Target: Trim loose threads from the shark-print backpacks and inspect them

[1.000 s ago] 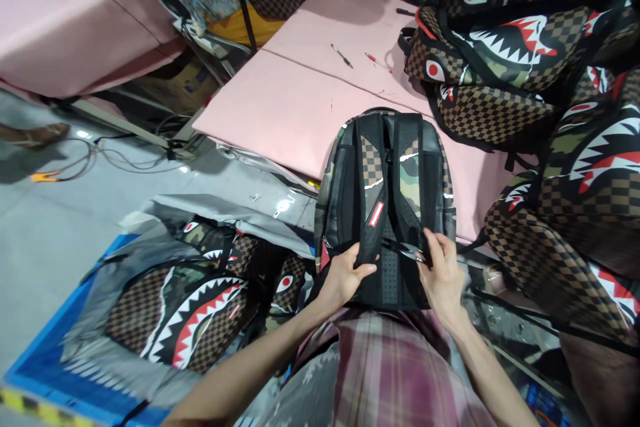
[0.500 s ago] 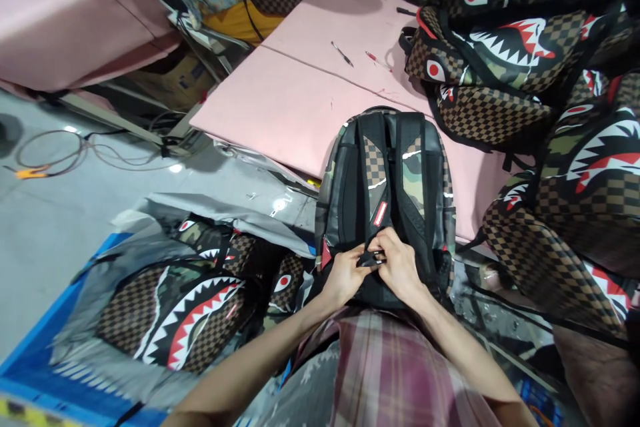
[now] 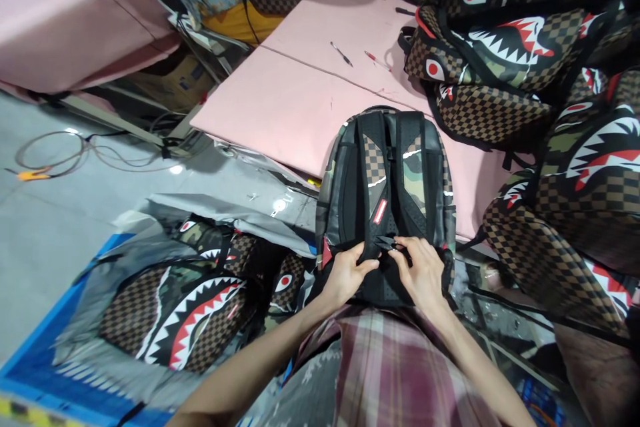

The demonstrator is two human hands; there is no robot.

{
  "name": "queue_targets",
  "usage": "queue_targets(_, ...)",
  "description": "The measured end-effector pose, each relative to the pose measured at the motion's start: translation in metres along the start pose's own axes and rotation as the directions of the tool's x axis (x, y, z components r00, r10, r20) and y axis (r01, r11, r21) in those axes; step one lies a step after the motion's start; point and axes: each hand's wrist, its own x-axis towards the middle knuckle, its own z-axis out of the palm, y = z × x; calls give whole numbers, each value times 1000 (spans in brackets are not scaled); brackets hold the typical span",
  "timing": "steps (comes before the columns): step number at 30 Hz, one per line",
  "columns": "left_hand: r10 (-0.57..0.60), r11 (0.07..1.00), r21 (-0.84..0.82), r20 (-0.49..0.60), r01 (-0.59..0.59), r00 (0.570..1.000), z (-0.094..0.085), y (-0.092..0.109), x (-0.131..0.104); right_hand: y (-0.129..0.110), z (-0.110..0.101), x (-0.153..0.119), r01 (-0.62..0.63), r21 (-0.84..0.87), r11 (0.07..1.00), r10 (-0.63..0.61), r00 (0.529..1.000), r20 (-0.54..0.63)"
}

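Note:
A black-backed backpack (image 3: 387,160) with checkered and camouflage strap panels leans upright against the pink table's front edge, its straps facing me. My right hand (image 3: 420,270) pinches a small dark pointed tool (image 3: 385,243), perhaps thread snips, over the lower part of the straps. Just left of it, my left hand (image 3: 346,273) is at the lower left strap, thumb and forefinger a little apart; whether a bit of strap lies between them is too dark to tell.
Shark-mouth backpacks (image 3: 500,47) are piled along the right of the pink table (image 3: 300,93). Two pens (image 3: 341,53) lie near its middle. At the lower left, a blue crate (image 3: 35,347) lined with grey plastic holds more backpacks (image 3: 195,320). A cable (image 3: 50,137) lies on the floor.
My hands were together at the lower straps and have moved apart. The right one has shifted right, and the dark tool now shows in it.

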Motion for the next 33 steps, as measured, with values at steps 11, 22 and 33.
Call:
queue_targets(11, -3, 1000, 23, -1, 3, 1000, 1, 1, 0, 0, 1, 4, 170, -57, 984, -171, 985, -12)
queue_targets(22, -241, 956, -172, 8, 238, 971, -7, 10, -6, 59, -46, 13, -201, 702, 683, 479, 849, -223)
queue_targets(33, -264, 957, -121, 10, 263, 965, -6, 17, -4, 136, -35, 23, -386, 799, 461, 765, 629, -137)
